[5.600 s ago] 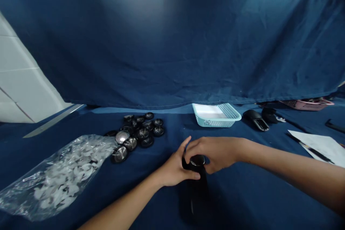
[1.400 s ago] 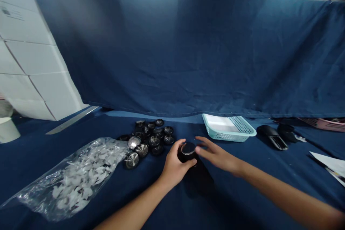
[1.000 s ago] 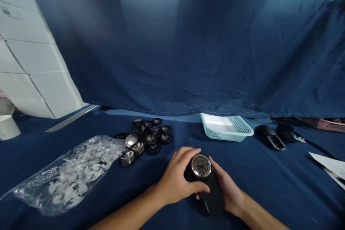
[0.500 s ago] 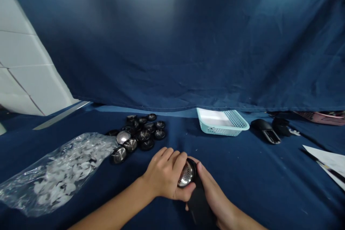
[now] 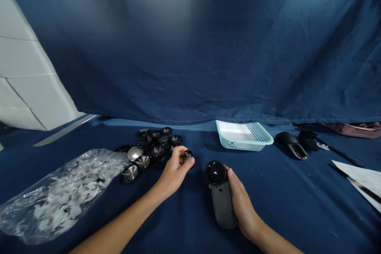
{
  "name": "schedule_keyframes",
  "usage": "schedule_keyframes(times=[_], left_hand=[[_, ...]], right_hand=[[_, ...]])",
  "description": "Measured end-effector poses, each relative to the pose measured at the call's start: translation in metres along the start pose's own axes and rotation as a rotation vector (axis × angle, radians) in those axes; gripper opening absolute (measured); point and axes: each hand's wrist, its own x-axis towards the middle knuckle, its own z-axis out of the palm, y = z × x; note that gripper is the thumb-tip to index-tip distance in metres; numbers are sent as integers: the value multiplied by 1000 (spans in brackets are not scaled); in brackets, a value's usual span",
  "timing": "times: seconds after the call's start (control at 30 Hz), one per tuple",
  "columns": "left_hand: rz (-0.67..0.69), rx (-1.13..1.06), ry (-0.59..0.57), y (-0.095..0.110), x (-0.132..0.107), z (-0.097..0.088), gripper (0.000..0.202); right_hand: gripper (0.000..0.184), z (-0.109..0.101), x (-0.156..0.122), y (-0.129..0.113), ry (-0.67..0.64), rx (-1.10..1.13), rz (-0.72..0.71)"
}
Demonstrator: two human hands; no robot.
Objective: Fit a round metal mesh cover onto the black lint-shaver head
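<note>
In the head view, my left hand (image 5: pixel 175 171) pinches a small round black shaver head cover (image 5: pixel 187 154) between thumb and fingers. It is just right of a pile of black-rimmed covers with perforated metal faces (image 5: pixel 157 151). My right hand (image 5: pixel 242 206) grips a black fabric shaver body (image 5: pixel 224 206) from its right side. The round end of the body, dark and glossy, points away from me with no metal mesh on it. A gap separates the cover from the body.
At left lies a clear plastic bag (image 5: pixel 68 194) of white pieces. A light-blue basket (image 5: pixel 244 144) stands at the back. Right of it are a black housing (image 5: pixel 290 145), a pink basket (image 5: pixel 354 129) and white paper with a pen (image 5: pixel 361 178).
My left hand has come off the shaver body, taking the mesh cover left and away from me toward the pile. The body now shows its dark round end.
</note>
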Motion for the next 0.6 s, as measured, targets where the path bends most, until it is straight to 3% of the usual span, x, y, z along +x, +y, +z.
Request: schedule_keyframes(times=[0.07, 0.17, 0.37, 0.47, 0.53, 0.6], left_hand=[[110, 102, -33, -6, -2, 0, 34], [268, 318, -97, -7, -7, -1, 33], [182, 551, -212, -4, -8, -7, 27], [143, 564, -239, 12, -11, -18, 32], [138, 503, -167, 34, -18, -34, 33], [140, 446, -14, 62, -26, -56, 22]], right_hand=[[54, -10, 10, 3, 41, -175, -151], [46, -27, 28, 11, 118, -383, -241], [34, -44, 46, 20, 258, -454, -342], [32, -48, 36, -8, 336, -442, -417], [33, -55, 22, -35, 392, -423, -482], [33, -66, 7, -59, 488, -426, -555]])
